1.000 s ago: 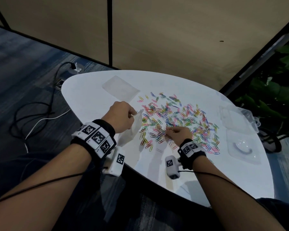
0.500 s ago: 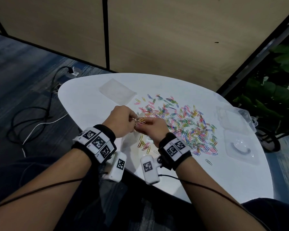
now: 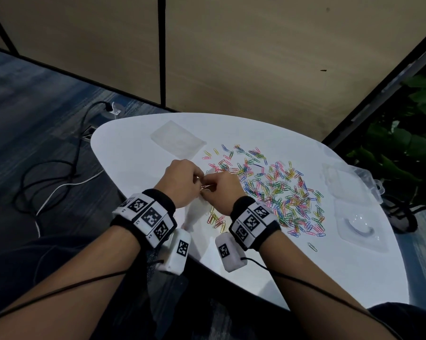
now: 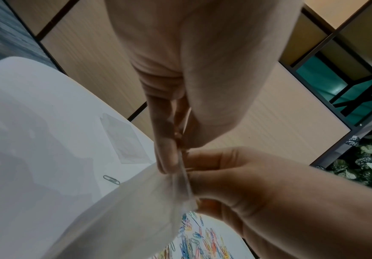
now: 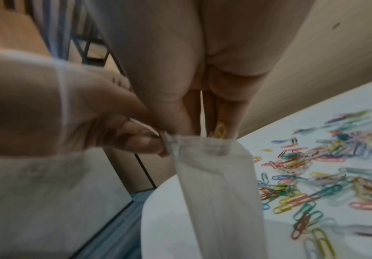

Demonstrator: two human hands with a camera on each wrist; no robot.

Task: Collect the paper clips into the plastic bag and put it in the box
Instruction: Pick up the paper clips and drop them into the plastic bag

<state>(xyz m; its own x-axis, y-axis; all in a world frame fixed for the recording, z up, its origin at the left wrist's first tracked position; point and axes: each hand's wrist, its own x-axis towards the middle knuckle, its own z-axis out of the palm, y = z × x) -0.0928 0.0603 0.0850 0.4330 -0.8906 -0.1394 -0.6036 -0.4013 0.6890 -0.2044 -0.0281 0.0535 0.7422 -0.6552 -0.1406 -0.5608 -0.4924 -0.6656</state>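
Several coloured paper clips (image 3: 275,192) lie scattered over the middle of the white table (image 3: 133,153). My left hand (image 3: 193,181) pinches the rim of a clear plastic bag (image 3: 197,212), which hangs from my fingers down to the table's near edge. In the left wrist view the left hand (image 4: 176,163) pinches the bag (image 4: 125,210) at its top edge. My right hand (image 3: 213,186) meets the left at the bag's mouth. In the right wrist view the right hand (image 5: 202,129) pinches yellow clips (image 5: 220,130) just above the mouth of the bag (image 5: 216,184).
A second flat plastic bag (image 3: 177,138) lies at the table's far left. Clear plastic boxes (image 3: 349,190) and a clear tray (image 3: 359,227) sit at the right edge. One loose clip (image 3: 312,247) lies near the front. Cables (image 3: 59,173) trail on the floor at left.
My right hand left the clip pile and came left to the bag's mouth with clips in its fingers. The left hand has kept its hold on the bag.
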